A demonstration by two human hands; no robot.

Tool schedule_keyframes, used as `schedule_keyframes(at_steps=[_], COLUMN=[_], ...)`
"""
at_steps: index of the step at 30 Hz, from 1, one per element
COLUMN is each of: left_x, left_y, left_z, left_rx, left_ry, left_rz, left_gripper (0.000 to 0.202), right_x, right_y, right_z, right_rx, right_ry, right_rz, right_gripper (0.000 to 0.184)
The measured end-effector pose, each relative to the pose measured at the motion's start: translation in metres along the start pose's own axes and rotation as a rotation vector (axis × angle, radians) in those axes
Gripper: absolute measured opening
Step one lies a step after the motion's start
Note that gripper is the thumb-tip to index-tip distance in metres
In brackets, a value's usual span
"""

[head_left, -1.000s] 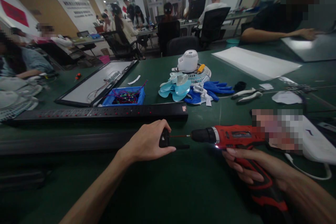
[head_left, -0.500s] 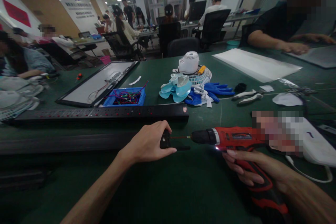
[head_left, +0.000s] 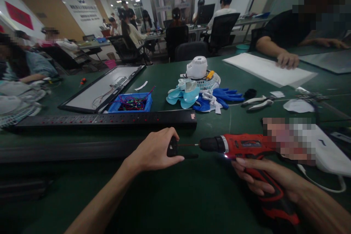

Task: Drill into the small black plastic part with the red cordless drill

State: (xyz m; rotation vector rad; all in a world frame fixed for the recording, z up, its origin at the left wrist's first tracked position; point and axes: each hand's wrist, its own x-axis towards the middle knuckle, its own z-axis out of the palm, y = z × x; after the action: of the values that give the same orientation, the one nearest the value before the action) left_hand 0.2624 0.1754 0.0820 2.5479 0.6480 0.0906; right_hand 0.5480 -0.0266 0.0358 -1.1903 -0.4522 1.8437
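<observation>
My left hand (head_left: 153, 150) is closed on a small black part (head_left: 172, 148) at the right end of a long dark bar (head_left: 68, 150) lying along the green table (head_left: 175, 197). My right hand (head_left: 263, 181) is wrapped round the grip of a red and black cordless drill (head_left: 241, 145). The drill lies level and its thin bit (head_left: 188, 144) points left, with the tip at the black part. A small light glows under the drill's nose.
A long black power strip (head_left: 109, 119) with red switches lies just beyond the bar. Behind it are a blue tray of wires (head_left: 131, 102), a framed panel (head_left: 101, 87), fan parts (head_left: 192, 87), blue gloves (head_left: 225, 95) and pliers (head_left: 256, 101). A white device (head_left: 323, 150) sits at right. Other people sit around.
My hands and the drill have stayed nearly still. The person across the table at the right has moved a hand onto the white sheet.
</observation>
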Motion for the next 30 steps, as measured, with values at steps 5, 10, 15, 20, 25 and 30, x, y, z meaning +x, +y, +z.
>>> schedule_keyframes(at_steps=[5,10,15,20,25,30], left_x=[0.0002,0.0,-0.0002,0.0004,0.0012,0.0008], left_y=[0.0009,0.0022,0.0033,0.0007,-0.0032,-0.0031], left_z=[-0.0006,-0.0022,-0.0032,-0.0007,0.0024,0.0021], left_rx=[0.016,0.014,-0.01,0.003,0.032,0.026], left_ry=[-0.004,-0.011,-0.009,-0.001,0.018,0.024], left_rz=[-0.002,-0.002,-0.013,-0.014,0.009,0.022], left_gripper=[0.05,0.049,0.05,0.057,0.059,0.059], right_x=[0.0013,-0.0003,-0.001,0.0007,0.0003,-0.0004], right_y=[0.0002,-0.002,-0.0024,0.0004,-0.0003,-0.0034], right_z=[-0.0016,0.0025,0.0034,-0.0016,-0.0007,0.0029], right_rx=[0.002,-0.028,-0.05,-0.047,-0.033,0.019], right_ry=[0.005,0.027,0.034,0.022,0.017,0.035], right_rz=[-0.002,-0.023,-0.053,-0.044,-0.039,-0.028], right_gripper=[0.031,0.028,0.03,0.043,0.054,0.052])
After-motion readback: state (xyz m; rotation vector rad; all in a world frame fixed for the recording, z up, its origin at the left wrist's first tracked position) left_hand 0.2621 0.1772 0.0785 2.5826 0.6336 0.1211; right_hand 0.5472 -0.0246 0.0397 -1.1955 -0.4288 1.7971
